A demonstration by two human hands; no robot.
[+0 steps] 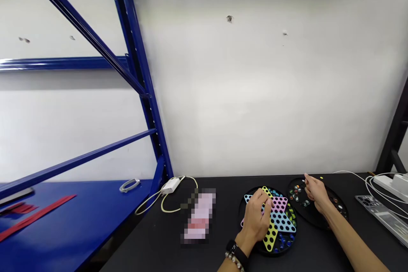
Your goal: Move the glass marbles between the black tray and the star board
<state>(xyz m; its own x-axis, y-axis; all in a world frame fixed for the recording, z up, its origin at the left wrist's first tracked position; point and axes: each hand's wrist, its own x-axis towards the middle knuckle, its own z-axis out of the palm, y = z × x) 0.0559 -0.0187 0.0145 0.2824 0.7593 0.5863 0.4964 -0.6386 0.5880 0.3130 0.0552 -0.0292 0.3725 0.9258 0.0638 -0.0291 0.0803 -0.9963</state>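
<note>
A round Chinese checkers board (281, 222) with a coloured star of holes lies on the black table. Blue, green and yellow marbles (284, 241) sit in the pockets around the star. Over the board's left part is my left hand (256, 215), its fingers curled closed; whatever is inside them is hidden. My right hand (315, 191) is closed above a round black tray (314, 216), thumb and fingers together, and I cannot make out anything between them. Several mixed marbles (298, 193) lie in that tray, partly covered by my hand and forearm.
A phone-like grey device (382, 216) and a white power strip (390, 187) with cables are at the right. Left of the board lies a blurred pink item (200, 216), near a white adapter (171, 185) with its cord. A blue rack post (143, 76) rises at the left.
</note>
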